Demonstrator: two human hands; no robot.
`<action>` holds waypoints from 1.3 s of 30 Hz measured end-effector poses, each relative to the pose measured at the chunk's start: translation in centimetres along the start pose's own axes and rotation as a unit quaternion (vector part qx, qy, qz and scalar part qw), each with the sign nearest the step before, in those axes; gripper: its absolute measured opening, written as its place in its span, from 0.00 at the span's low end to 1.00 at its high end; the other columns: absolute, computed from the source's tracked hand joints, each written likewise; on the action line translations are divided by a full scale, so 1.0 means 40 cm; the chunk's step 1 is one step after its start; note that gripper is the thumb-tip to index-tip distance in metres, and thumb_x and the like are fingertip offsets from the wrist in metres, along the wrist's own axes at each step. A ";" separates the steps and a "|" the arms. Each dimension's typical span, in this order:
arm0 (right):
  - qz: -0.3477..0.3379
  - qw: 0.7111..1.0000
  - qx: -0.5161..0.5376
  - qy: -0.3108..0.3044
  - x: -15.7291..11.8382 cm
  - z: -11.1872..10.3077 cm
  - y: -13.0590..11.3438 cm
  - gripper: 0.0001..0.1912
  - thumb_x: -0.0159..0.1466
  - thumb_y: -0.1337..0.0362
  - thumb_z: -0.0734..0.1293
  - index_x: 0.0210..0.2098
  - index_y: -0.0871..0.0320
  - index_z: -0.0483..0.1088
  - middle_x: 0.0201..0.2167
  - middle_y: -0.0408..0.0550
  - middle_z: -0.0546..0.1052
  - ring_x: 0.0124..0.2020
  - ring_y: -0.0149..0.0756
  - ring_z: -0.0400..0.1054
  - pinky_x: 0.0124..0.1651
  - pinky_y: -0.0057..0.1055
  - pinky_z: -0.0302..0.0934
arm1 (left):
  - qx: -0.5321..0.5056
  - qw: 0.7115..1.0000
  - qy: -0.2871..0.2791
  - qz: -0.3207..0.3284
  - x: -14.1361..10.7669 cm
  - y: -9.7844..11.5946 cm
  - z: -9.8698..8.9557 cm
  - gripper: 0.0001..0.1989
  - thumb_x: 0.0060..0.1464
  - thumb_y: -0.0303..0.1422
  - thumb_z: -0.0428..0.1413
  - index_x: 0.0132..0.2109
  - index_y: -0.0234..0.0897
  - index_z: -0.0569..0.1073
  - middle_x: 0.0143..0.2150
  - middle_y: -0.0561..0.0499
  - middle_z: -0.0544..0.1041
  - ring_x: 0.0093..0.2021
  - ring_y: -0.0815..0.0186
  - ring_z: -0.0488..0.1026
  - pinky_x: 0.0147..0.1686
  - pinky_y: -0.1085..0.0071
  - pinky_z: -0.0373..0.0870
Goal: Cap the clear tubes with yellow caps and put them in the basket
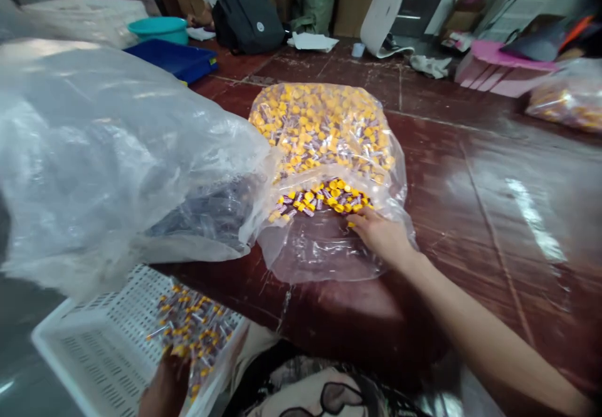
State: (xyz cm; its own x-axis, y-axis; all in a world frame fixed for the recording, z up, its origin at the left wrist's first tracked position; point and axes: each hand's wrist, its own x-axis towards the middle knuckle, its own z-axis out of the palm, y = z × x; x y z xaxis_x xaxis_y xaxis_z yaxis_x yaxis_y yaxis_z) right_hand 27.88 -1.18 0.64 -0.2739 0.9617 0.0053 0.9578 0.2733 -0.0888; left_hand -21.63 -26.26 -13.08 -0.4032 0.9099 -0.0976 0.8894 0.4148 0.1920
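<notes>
A clear plastic bag (324,266) lies on the dark red table, filled with small yellow-capped pieces (338,194) with purple-printed bodies. At its open mouth, my right hand (380,234) has its fingers drawn together, a yellow-capped piece (350,223) at the fingertips. Low on the left, my left hand (165,384) reaches into a white slotted basket (101,348). Its fingers are blurred among slim clear tubes with yellow caps (200,326), so their grip is unclear.
A large cloudy plastic bag (103,147) bulges over the left of the table (470,241). Farther back are a blue tray (164,59), a teal basin (157,29), a dark backpack (249,12) and a pink box (498,69). Another filled bag (567,100) lies far right.
</notes>
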 end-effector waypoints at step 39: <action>0.020 0.811 0.579 0.084 -0.038 -0.019 -0.189 0.18 0.70 0.56 0.61 0.58 0.49 0.70 0.55 0.50 0.74 0.35 0.34 0.75 0.39 0.37 0.73 | -0.508 0.803 -0.165 0.264 0.215 0.855 -0.219 0.12 0.64 0.40 0.52 0.49 0.38 0.66 0.45 0.46 0.76 0.45 0.63 0.75 0.48 0.65 0.70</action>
State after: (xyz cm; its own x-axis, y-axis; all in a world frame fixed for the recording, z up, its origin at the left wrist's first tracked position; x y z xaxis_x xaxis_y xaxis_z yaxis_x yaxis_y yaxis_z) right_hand 21.12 -4.69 2.06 -0.1369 0.9849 0.1062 0.2162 0.1343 -0.9671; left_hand 3.43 -4.16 1.21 0.2006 0.9789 0.0395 0.2153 -0.0833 0.9730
